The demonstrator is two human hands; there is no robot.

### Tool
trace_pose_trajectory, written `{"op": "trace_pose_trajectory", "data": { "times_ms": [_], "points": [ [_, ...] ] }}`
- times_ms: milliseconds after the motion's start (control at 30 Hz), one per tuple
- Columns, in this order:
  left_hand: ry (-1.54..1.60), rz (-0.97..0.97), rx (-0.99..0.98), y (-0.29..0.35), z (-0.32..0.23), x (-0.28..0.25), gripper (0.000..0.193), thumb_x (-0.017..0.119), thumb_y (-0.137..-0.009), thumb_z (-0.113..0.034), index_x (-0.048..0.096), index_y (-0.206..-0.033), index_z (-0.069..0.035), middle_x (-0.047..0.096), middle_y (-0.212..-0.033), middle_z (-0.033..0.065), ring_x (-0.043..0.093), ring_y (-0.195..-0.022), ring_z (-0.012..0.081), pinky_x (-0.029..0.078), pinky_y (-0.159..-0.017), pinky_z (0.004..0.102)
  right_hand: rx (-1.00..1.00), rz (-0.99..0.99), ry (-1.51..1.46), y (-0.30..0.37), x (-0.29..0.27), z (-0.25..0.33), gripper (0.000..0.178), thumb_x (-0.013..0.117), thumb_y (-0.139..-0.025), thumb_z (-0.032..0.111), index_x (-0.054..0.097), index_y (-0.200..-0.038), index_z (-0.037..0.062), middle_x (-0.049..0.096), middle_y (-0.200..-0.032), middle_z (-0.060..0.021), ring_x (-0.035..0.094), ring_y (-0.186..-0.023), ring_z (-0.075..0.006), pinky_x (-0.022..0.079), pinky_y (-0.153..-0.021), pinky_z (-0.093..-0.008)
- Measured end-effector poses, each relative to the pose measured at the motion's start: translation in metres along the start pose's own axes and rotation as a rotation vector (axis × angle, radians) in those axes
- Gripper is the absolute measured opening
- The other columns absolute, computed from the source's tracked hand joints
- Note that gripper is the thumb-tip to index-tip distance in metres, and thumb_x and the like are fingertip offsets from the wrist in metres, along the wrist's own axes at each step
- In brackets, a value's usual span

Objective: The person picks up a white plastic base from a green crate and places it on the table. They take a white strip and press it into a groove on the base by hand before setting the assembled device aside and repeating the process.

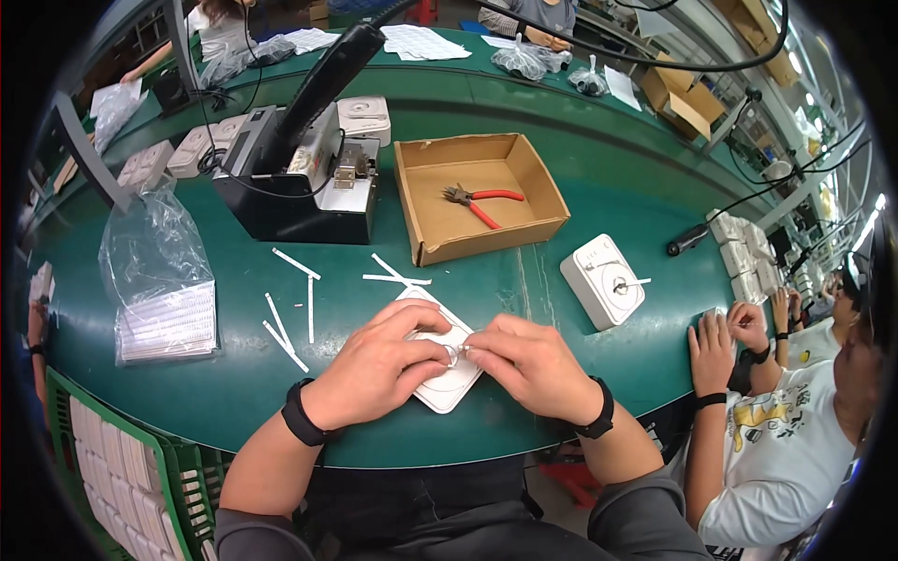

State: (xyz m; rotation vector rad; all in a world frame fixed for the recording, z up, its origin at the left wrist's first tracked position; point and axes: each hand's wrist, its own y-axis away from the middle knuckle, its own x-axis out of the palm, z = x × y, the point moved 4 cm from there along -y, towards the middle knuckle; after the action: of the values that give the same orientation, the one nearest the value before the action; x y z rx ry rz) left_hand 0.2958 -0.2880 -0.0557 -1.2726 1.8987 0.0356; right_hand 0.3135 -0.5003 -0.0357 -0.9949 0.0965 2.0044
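A flat white casing (pixel 441 397) with rounded corners lies on the green table in front of me. My left hand (pixel 383 363) rests over its left side, thumb and forefinger closed at a small pale loop (pixel 451 356) in the middle. From the other side, my right hand (pixel 533 366) pinches a small white piece (pixel 467 350) beside the loop; the fingers partly hide it. To the right stands a similar white casing (pixel 599 271), with a coiled cord and a white strip on its face. Several loose white strips (pixel 311 309) lie beyond my left hand.
Farther off are a cardboard tray (pixel 423 251) holding red-handled cutters (pixel 486 194) and a black machine (pixel 299 217). A plastic bag with white sheets (pixel 168 318) lies left, above a green crate (pixel 154 439). A co-worker's hands (pixel 716 346) rest at the table's right edge.
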Motion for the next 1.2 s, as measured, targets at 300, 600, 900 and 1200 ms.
{"op": "trace_pose_trajectory", "data": {
  "times_ms": [300,600,900,1200],
  "points": [
    [0.008,-0.01,-0.019,0.002,0.007,0.005,0.008,0.079,-0.093,-0.013,0.079,-0.098,-0.006,0.067,-0.135,0.0075,0.054,-0.142,0.0349,0.046,-0.116,0.0468,-0.017,0.114,0.243,0.002,-0.001,0.008,0.012,0.075,-0.098,0.011,0.077,-0.107,0.0033,0.069,-0.091,-0.0108,0.07,-0.078,-0.0328,0.055,-0.067,-0.042],
    [0.047,-0.011,0.009,0.005,0.011,0.004,0.011,0.075,-0.096,-0.015,0.079,-0.101,-0.006,0.067,-0.132,0.0076,0.055,-0.14,0.0323,0.046,-0.115,0.0466,-0.082,0.207,0.352,-0.005,0.004,0.018,0.013,0.075,-0.098,0.012,0.077,-0.109,0.0055,0.068,-0.09,-0.0103,0.069,-0.078,-0.0342,0.055,-0.066,-0.0442],
    [0.034,-0.01,0.013,0.005,0.011,0.004,0.012,0.074,-0.096,-0.015,0.08,-0.102,-0.006,0.067,-0.132,0.0075,0.055,-0.14,0.0316,0.045,-0.115,0.046,-0.092,0.207,0.295,-0.008,0.003,0.013,0.013,0.075,-0.098,0.013,0.077,-0.108,0.0049,0.069,-0.09,-0.0111,0.07,-0.079,-0.0345,0.055,-0.067,-0.0436],
    [0.037,-0.006,0.016,0.003,0.011,0.004,0.012,0.076,-0.096,-0.015,0.08,-0.101,-0.006,0.067,-0.132,0.007,0.055,-0.14,0.0326,0.046,-0.115,0.0462,-0.05,0.185,0.244,-0.007,0.006,0.008,0.014,0.075,-0.099,0.015,0.078,-0.108,0.0041,0.071,-0.091,-0.0118,0.071,-0.081,-0.0341,0.056,-0.068,-0.0431]
  ]
}}
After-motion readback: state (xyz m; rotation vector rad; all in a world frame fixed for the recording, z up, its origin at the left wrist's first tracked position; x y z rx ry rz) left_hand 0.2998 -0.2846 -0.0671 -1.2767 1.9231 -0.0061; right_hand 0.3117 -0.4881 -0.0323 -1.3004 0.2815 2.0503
